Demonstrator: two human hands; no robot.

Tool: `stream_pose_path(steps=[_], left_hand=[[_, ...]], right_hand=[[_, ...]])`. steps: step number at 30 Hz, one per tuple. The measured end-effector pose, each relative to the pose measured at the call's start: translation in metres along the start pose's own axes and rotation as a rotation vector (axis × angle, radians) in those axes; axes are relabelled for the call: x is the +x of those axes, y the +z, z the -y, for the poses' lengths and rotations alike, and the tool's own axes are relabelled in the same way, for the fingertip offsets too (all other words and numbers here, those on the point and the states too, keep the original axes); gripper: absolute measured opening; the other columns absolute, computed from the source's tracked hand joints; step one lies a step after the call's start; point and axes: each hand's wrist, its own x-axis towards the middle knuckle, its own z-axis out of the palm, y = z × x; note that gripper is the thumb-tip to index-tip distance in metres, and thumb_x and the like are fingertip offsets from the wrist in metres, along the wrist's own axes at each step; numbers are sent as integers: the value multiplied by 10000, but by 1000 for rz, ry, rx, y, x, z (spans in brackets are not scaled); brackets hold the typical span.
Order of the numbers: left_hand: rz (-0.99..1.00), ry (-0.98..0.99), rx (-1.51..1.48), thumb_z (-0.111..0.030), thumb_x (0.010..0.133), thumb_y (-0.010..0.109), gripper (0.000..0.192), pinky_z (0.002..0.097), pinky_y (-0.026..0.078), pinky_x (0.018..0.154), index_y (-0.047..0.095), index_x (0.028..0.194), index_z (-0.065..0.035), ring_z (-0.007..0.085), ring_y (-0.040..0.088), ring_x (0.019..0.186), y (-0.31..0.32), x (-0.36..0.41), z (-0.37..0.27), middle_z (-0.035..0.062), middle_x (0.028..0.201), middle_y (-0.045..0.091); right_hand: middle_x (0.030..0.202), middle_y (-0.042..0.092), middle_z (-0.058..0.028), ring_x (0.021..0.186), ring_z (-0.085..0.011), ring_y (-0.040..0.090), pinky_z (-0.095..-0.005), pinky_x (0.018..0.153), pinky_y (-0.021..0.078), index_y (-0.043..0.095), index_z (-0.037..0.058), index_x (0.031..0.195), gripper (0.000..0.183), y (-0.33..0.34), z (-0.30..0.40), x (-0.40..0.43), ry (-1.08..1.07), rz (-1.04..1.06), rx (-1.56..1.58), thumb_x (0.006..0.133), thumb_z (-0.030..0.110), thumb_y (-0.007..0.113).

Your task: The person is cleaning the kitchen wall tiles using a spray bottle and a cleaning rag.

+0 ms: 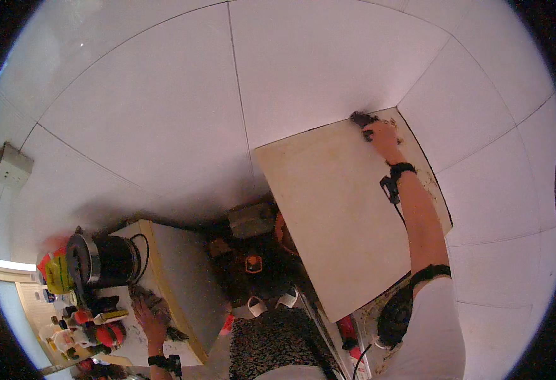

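Note:
My right hand (pixel 383 137) grips a dark crumpled cloth (pixel 363 118) at the far corner of a pale tabletop (pixel 339 204), close to the wall joint. Brown crumbs or dirt lie along that top's right edge. On the left, my left hand (pixel 150 319) is on a grey-brown cloth (pixel 157 304) on a white cabinet top (pixel 140 349). Its fingers are partly hidden, but the hand appears to hold the cloth. A black-and-silver electric cooker or pot (pixel 111 260) stands just beyond that hand, its cord looping over the side.
Several bottles and jars (pixel 76 335) crowd the cabinet's left side, beside a yellow-green packet (pixel 58 275). White wall panels (pixel 306 71) rise behind both surfaces. A grey box (pixel 251 220) sits in the dark gap between them. A socket box (pixel 14 166) is mounted at far left.

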Motion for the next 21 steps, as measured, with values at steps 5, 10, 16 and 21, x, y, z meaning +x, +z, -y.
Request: stream_pose_path(steps=[5, 10, 16, 21], left_hand=[[-7, -14, 138, -193, 820, 526, 681, 481, 112, 1073, 168, 1374, -27, 368, 151, 1305, -11, -9, 2, 180, 1423, 168], [50, -55, 76, -201, 834, 521, 666, 482, 123, 1070, 171, 1372, -25, 354, 132, 1312, -1, -4, 4, 183, 1419, 173], [-3, -32, 71, -153, 818, 548, 684, 488, 141, 1062, 167, 1375, -40, 359, 127, 1312, -3, -6, -3, 192, 1413, 175], [23, -124, 60, -140, 801, 557, 695, 498, 137, 1059, 175, 1374, -50, 362, 132, 1309, -8, -8, -11, 190, 1405, 191]], right_hand=[[853, 576, -44, 852, -276, 552, -402, 731, 423, 608, 208, 950, 314, -29, 184, 2, -466, 79, 120, 683, 45, 574], [860, 601, -81, 872, -279, 562, -428, 795, 420, 598, 167, 994, 273, -27, 252, 6, -606, 2, 261, 741, 83, 537], [953, 612, -72, 888, -281, 567, -412, 806, 416, 585, 145, 980, 290, -29, 153, 10, -433, 5, 321, 717, 31, 548], [938, 604, -54, 917, -280, 537, -402, 801, 407, 587, 137, 966, 285, -13, 191, -1, -398, -14, 259, 711, 23, 531]])
